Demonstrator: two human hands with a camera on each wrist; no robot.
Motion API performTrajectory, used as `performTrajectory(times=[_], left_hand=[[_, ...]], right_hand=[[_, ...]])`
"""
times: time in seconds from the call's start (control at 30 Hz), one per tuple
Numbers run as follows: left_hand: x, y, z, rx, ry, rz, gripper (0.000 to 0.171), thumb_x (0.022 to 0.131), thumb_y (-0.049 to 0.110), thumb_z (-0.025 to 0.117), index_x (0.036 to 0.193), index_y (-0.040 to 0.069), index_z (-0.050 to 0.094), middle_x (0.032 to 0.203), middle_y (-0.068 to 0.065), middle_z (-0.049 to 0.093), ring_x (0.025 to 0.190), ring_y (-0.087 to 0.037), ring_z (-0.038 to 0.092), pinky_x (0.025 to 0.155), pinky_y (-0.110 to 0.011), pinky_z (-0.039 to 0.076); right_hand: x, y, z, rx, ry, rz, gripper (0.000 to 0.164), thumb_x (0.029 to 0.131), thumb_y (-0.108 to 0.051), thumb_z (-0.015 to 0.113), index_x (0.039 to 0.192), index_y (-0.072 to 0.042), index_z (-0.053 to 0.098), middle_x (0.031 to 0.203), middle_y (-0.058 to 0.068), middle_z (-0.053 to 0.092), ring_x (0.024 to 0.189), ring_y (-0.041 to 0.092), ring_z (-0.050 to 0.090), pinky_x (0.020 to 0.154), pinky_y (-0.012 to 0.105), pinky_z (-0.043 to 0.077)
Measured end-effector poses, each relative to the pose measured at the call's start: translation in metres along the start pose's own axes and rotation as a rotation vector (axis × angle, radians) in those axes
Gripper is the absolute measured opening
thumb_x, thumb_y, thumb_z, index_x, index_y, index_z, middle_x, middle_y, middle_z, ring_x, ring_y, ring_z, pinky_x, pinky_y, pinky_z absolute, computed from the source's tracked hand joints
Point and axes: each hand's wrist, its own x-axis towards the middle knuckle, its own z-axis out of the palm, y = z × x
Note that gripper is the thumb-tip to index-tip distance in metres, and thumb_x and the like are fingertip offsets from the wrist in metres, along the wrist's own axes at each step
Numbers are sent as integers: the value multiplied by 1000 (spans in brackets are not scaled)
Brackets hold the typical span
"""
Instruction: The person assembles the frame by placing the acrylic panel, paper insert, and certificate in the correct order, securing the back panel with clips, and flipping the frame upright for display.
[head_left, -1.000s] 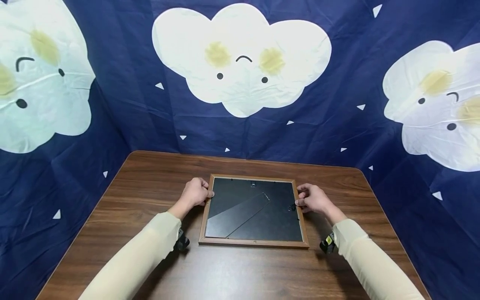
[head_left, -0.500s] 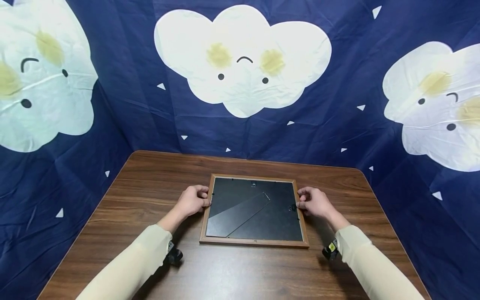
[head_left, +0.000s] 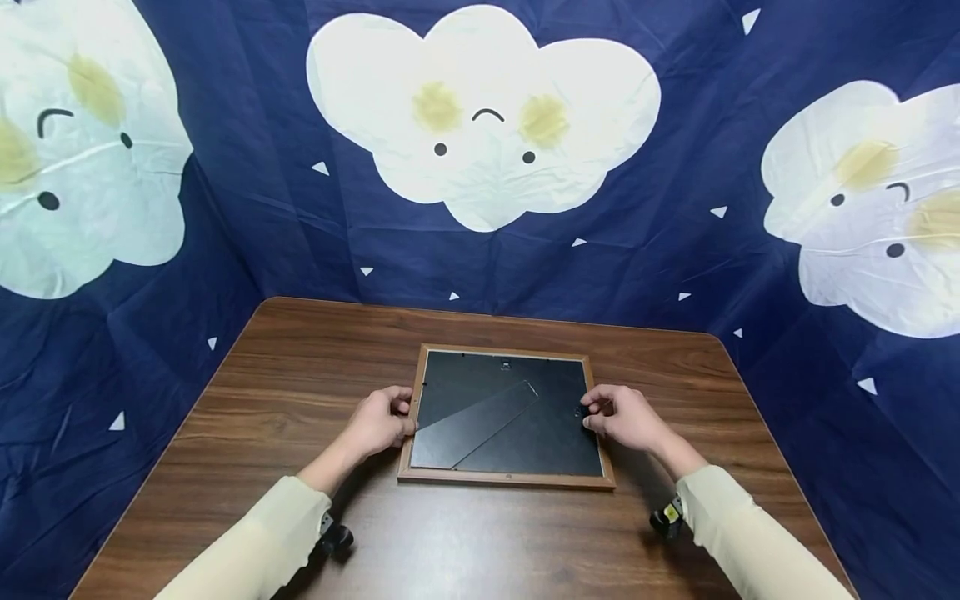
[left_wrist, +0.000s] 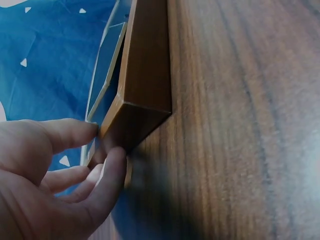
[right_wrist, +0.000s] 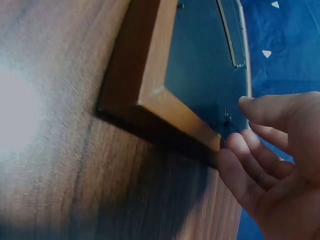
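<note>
A picture frame (head_left: 508,481) with a thin brown rim lies face down on the wooden table, its black back board (head_left: 480,383) upward. The folded easel leg (head_left: 480,429) slants across that board. My left hand (head_left: 378,421) is at the left rim, thumb tip by the rim and fingers loosely bent along the outer side. At the right rim is my right hand (head_left: 626,417), its thumb (right_wrist: 255,106) over the board's edge, close to a small metal hanger (right_wrist: 227,116). Its other fingers bend loosely by the rim; whether they touch it I cannot tell.
The brown wooden table (head_left: 480,542) has a rounded far edge. Dark blue cloth (head_left: 247,125) printed with white clouds stands behind it and at both sides. A black wrist camera (head_left: 335,537) hangs at my left cuff, another wrist camera (head_left: 666,518) at my right.
My left hand has drawn back from over the left rim and slid toward me along it. My right hand has moved slightly toward me. The picture frame stays nearly in place.
</note>
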Motion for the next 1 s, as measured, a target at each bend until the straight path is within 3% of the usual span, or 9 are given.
performTrajectory(times=[0.2, 0.63, 0.8, 1.0], left_hand=[[-3, -1, 1, 34, 27, 16, 63, 75, -8, 71, 137, -10, 56, 102, -16, 62, 56, -13, 60, 54, -31, 58], [-4, -2, 2, 61, 24, 27, 61, 77, -7, 72, 136, -9, 57, 100, -13, 62, 58, -13, 60, 55, -28, 55], [-4, -3, 2, 78, 25, 31, 60, 78, -6, 73, 136, -9, 57, 99, -13, 63, 58, -12, 60, 55, -28, 55], [-4, -3, 1, 75, 21, 39, 60, 78, -6, 72, 136, -10, 57, 100, -14, 63, 58, -12, 61, 56, -29, 56]], right_hand=[[-7, -12, 5, 1, -34, -47, 19, 86, -7, 78, 103, -2, 72, 86, 0, 68, 75, 14, 62, 63, 23, 52], [-19, -23, 21, -68, -206, -184, 22, 86, -15, 83, 105, -7, 74, 90, -2, 69, 76, 6, 61, 70, 23, 53], [-24, -23, 24, -107, -207, -209, 27, 82, -17, 87, 105, -9, 75, 97, 0, 71, 85, 13, 64, 76, 29, 56], [-28, -23, 27, -202, -169, -241, 23, 80, -20, 88, 99, -15, 77, 95, -5, 68, 85, 12, 62, 75, 27, 52]])
